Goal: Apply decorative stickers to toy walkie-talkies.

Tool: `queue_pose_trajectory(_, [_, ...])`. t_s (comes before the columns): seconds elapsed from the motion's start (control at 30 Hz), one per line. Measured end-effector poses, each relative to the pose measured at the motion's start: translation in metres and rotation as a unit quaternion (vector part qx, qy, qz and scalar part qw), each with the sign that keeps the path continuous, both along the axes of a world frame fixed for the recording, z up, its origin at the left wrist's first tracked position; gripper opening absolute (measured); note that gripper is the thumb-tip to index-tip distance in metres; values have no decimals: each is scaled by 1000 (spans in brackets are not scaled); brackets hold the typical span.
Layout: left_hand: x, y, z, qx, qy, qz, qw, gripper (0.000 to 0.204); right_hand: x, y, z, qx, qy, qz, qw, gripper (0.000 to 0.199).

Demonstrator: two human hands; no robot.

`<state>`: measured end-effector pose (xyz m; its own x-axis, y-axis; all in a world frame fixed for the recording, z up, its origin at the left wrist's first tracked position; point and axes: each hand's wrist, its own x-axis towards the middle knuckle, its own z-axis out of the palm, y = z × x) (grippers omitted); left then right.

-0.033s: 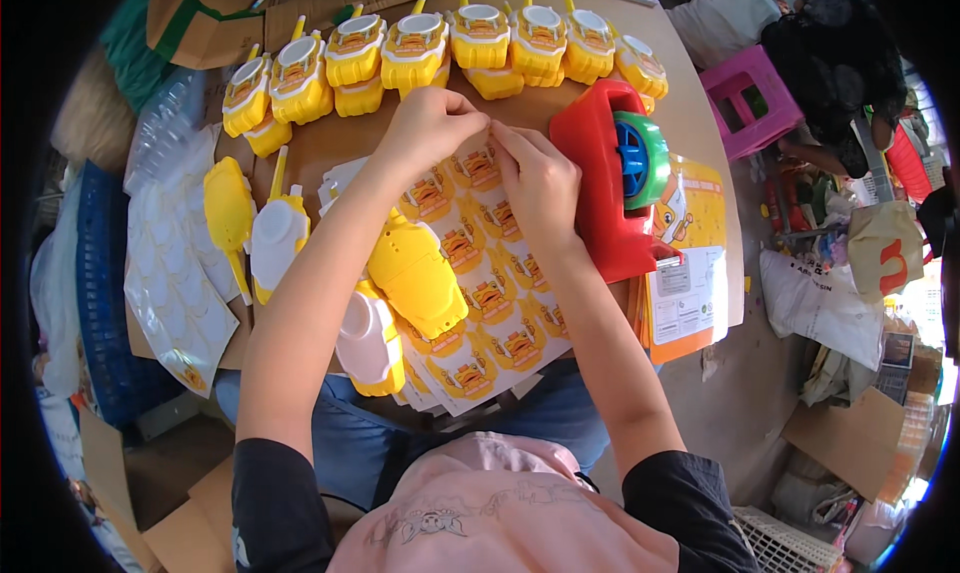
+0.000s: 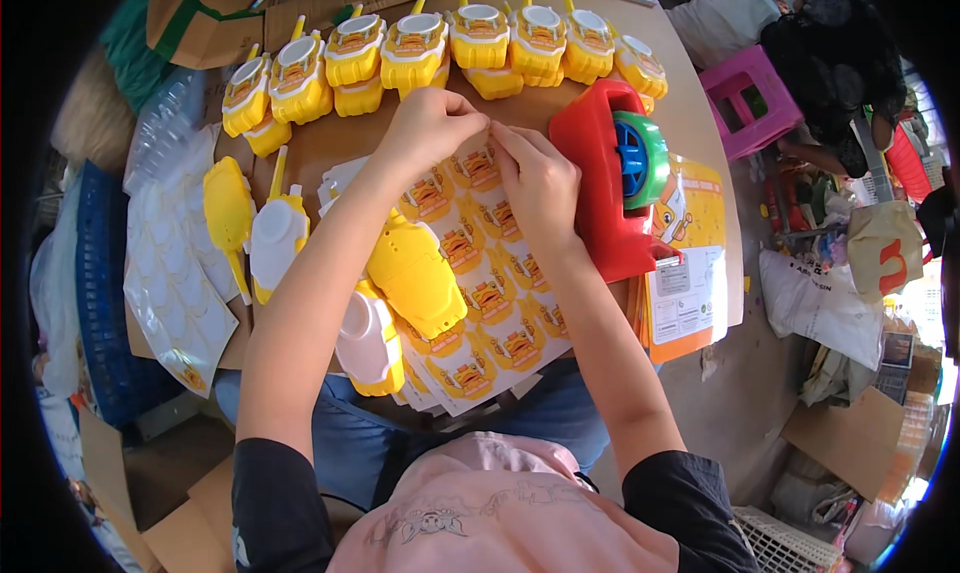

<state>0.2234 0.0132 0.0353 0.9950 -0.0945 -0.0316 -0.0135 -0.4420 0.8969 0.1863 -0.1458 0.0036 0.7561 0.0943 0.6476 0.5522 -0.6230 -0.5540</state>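
Note:
A sheet of orange-and-yellow stickers lies on the brown table in front of me. My left hand and my right hand meet at the sheet's far edge, fingertips pinched together on a sticker there; the fingers hide the exact grip. A yellow toy shell and a white-and-yellow toy rest on the sheet under my left forearm. Two more toy pieces lie to the left. A row of several finished yellow toys lines the far side.
A red tape dispenser with a green-and-blue roll stands just right of my right hand, over printed orange cards. Peeled backing sheets hang off the left. Another person sits by a pink stool at the right.

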Motion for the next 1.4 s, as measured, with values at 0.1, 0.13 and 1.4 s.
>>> queue_pose_trajectory(0.1, [0, -1, -1, -5, 13, -3, 1000, 25, -1, -1, -3, -4, -11, 3, 1000, 18])
queue_pose_trajectory(0.13, [1, -1, -1, -1, 17, 14, 1000, 25, -2, -1, -5, -1, -16, 3, 1000, 18])
queue_pose_trajectory(1.4, [10, 3, -17, 1, 11, -1, 1000, 26, -20, -5, 5, -70, -17, 30, 997, 39])
